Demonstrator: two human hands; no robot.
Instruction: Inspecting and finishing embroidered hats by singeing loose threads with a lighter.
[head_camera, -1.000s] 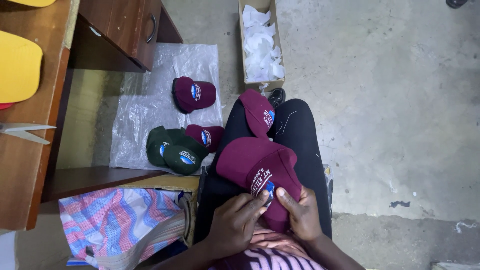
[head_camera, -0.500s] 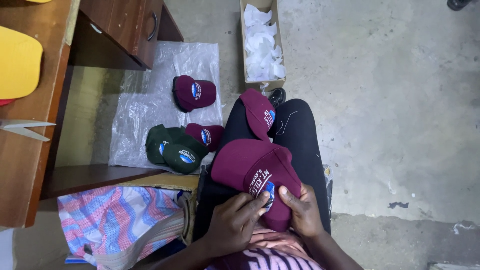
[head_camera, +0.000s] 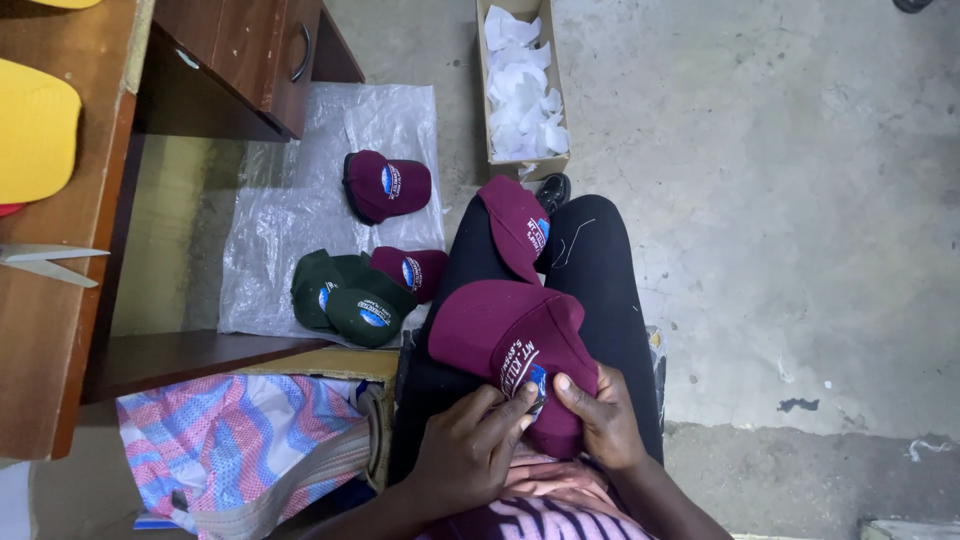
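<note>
Both hands, left hand (head_camera: 470, 450) and right hand (head_camera: 600, 420), fingertips seemingly pinching maroon cap (head_camera: 510, 340) on lap.

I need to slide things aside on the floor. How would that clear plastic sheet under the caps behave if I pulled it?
The clear plastic sheet looks thin and crinkled, so probably floppy and light. Loaded with maroon caps and green caps, it would likely bunch or slip out from under them.

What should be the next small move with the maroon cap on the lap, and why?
Probably pinch the badge edge: the left hand and right hand hold the maroon cap, fingertips meeting at its blue badge.
</note>
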